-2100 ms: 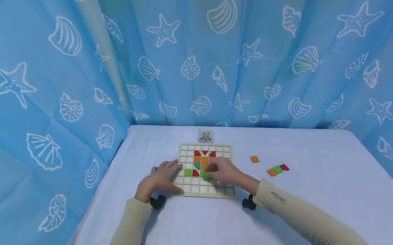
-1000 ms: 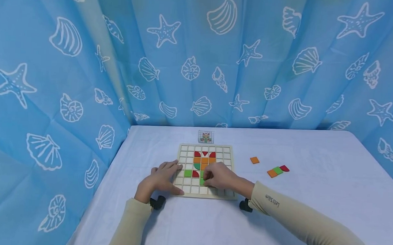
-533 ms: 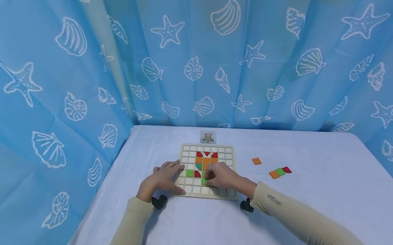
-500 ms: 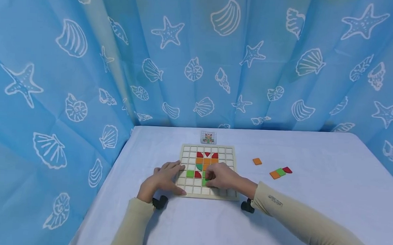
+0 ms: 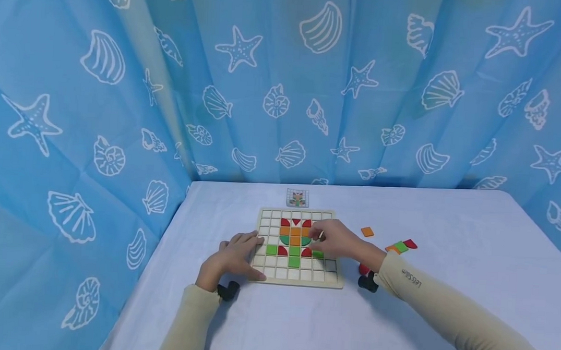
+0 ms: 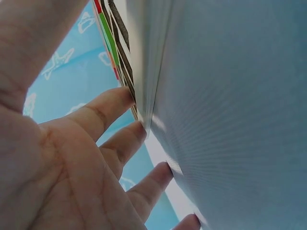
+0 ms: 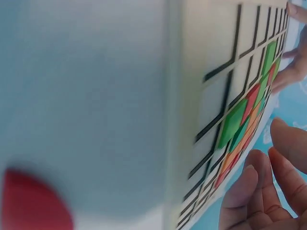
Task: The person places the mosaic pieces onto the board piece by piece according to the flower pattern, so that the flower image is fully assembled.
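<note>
A cream grid board (image 5: 299, 283) lies on the table with red, orange and green tiles set in its cells. My left hand (image 5: 232, 256) steadies its left side, fingertips at the left edge and thumb at the front corner. The left wrist view shows that hand's fingers (image 6: 117, 143) extended against the board's edge. Over the board's right part hovers my right hand (image 5: 339, 239), its fingers loosely bent. In the right wrist view nothing sits between its thumb and fingers (image 7: 261, 191). A lower green square tile (image 5: 294, 262) sits in the middle column, below another green square (image 5: 294, 251).
Behind the board lies a small pattern card (image 5: 298, 197). To the right are an orange tile (image 5: 367, 231), a green tile (image 5: 401, 246) against another orange one, and a red piece (image 5: 410, 244). Another red piece (image 5: 363, 269) lies by my right wrist. A blue curtain (image 5: 265, 91) hangs behind.
My right hand has let go of the lower green square, leaving it in its cell, and has moved right and slightly back. Tiles it covered now show. My left hand has stayed put.
</note>
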Motion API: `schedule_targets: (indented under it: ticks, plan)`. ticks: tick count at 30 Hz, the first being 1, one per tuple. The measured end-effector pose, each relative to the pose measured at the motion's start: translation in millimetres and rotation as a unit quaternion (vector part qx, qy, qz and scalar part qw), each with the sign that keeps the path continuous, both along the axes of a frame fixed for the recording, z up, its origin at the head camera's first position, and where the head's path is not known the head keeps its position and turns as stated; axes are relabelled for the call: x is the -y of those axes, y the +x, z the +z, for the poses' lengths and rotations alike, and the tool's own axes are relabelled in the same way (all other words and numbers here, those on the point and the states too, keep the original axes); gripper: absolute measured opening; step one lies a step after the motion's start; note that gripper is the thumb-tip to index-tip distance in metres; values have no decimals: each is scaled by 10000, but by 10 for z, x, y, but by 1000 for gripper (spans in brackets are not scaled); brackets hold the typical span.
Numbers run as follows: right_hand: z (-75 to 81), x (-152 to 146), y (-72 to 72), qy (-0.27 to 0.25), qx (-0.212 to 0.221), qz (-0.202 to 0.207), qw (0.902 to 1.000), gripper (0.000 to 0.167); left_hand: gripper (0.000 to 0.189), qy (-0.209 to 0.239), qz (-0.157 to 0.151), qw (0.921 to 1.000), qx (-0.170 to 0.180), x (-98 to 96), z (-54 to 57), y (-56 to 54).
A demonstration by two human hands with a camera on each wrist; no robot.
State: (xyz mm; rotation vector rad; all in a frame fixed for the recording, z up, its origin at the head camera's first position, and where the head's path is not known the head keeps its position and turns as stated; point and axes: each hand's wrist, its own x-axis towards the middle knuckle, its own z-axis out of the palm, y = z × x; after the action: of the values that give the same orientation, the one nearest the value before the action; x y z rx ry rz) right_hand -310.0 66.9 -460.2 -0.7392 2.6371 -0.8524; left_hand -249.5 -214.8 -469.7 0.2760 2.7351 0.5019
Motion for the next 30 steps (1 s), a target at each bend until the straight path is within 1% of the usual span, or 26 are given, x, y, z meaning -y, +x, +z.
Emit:
schedule_targets:
  ticks: [4, 8, 12, 16, 20, 24, 26, 30]
  plan:
    - [3, -111, -45, 119, -16, -92, 9999, 16, 97, -67, 23, 10000, -7, 6, 4, 5]
    - [6, -257, -93, 105, -111, -204, 9997, 18, 97, -84, 2, 10000, -28, 16, -5, 4]
    - [-12, -444, -191, 122, -171, -333, 9992, 22, 98, -42, -13, 10000, 1, 14, -26, -5]
    - [6, -605, -314, 163, -170, -555, 9982, 26, 98, -13, 21, 10000, 21, 2, -32, -16]
    - [-20, -771, -439, 0, 184, -875, 9960, 30, 98, -19, 17, 10000, 34, 1, -29, -22]
    - [-64, -968, -531, -146, 555, -1186, 9913, 36, 98, -7, -1, 10000, 52, 4, -32, -30]
    - [-73, -1059, -563, -145, 647, -1228, 9902, 37, 98, -19, 4, 10000, 57, 2, -30, -35]
    - [-98, -1191, -592, -61, 802, -1176, 9898, 35, 98, -66, 14, 9999, 77, 0, -34, -36]
